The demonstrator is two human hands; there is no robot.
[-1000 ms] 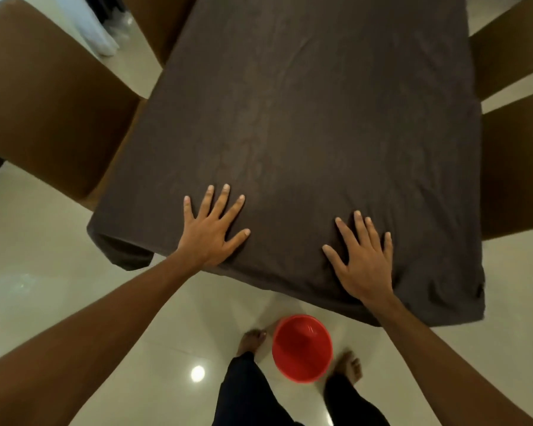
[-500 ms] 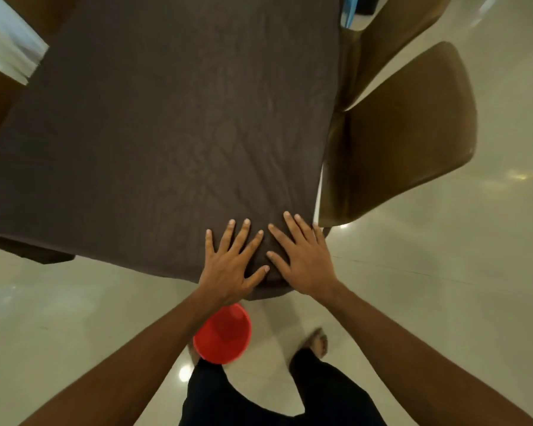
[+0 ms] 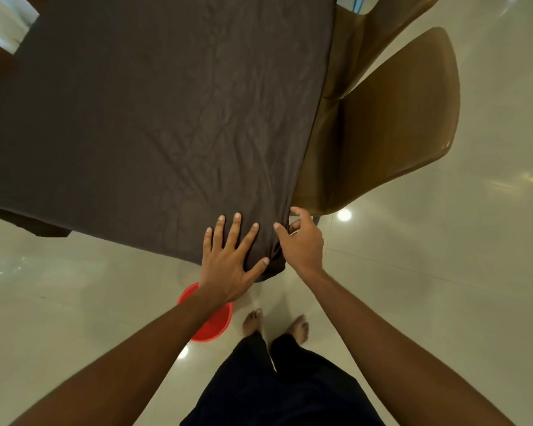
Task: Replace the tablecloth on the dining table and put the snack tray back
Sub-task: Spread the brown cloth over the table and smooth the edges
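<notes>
The dark brown tablecloth (image 3: 166,118) is spread over the whole worktop (nothing of the surface beneath can be seen), with its long axis running from the near edge away to the far end. The step in hand is judged to be the dressing of the near right corner.

The left hand (image 3: 228,265) is laid flat on the cloth just inside that corner, its fingers (image 3: 236,229) straight and spread, pointing far, so that the fabric is pinned. The right hand (image 3: 303,244) is set at the corner itself, just right of the left hand. Its fingers (image 3: 297,212) are curled, and the hem appears to be pinched between thumb and forefinger, though the contact is partly hidden.

A bunched fold of loose cloth lies between the two hands and hangs below the corner. The coming pull is therefore likely to be made downward and to the right by the right hand, which is nearer the hem. A brown chair (image 3: 397,133) stands close against the right edge, just beyond the right hand, and could be brushed.

On the floor (image 3: 443,272), partly under the left forearm, a red bowl (image 3: 211,325) is seen, and nothing can be made out in its visible part. No snack tray is in view, so that part of the task is judged not yet done.
</notes>
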